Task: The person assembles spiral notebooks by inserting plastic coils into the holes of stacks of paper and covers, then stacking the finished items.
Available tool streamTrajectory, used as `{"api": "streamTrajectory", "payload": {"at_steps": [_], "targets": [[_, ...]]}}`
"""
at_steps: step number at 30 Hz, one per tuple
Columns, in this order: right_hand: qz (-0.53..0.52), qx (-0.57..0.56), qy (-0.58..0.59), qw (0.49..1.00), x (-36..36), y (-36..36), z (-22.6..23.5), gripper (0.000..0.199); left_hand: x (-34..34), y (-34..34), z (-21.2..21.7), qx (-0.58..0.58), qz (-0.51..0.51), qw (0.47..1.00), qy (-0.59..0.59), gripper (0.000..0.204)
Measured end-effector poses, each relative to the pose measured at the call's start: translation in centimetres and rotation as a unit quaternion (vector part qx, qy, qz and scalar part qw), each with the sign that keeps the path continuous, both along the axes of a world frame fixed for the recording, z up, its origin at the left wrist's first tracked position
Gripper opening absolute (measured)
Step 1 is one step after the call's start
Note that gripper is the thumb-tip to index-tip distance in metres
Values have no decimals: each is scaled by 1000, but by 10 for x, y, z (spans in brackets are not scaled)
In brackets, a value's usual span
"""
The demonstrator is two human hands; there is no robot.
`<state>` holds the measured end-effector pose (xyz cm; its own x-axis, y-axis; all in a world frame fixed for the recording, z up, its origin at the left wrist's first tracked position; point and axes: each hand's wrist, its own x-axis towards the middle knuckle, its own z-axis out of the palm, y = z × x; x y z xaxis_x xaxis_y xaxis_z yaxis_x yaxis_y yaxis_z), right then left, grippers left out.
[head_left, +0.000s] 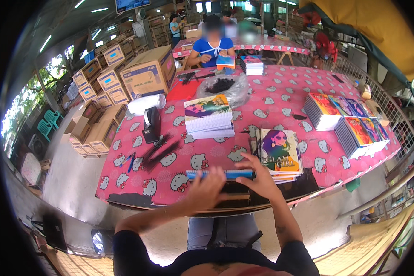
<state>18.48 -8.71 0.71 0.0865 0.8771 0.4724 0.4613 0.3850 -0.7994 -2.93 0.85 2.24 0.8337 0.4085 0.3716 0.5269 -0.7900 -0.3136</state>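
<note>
A blue notebook [239,174], or a thin set of them, is seen nearly edge-on at the near side of the pink table [267,120], between the two hands. Its near side is crossed by the left hand [206,188], which is blurred — whether anything is gripped by it cannot be told. The right hand [261,178] is held open, with thumb and fingers spread about the right end.

A light load is to be expected, with bendable pages and probably smooth, slightly slippery covers; what looks like a coiled edge could be bent if squeezed. A hold is best taken at both ends, clear of the coil.

No writing can be read on the blue notebook. Large lettering is printed on the illustrated notebooks [280,149] and the big carton [147,76] — blue labels are carried by smaller cartons [110,82].
</note>
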Motion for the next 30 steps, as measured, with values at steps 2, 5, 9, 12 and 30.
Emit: {"api": "streamTrajectory", "payload": {"at_steps": [2,5,9,12,30], "targets": [[55,-28,193,979,1,6,-36,65,7,22,3,74,5,992,-104,79],[-22,10,135,990,-9,15,-62,62,-11,-6,-37,-32,-111,992,42,83],[-25,5,195,980,-24,21,-56,48,10,23,-1,72,24,995,-66,81],[23,3,274,962,-26,21,-65,43,-7,8,-24,0,-103,994,-23,76],[51,-3,108,993,-30,35,-78,20,-1,4,-30,-18,-110,993,-26,82]]}}
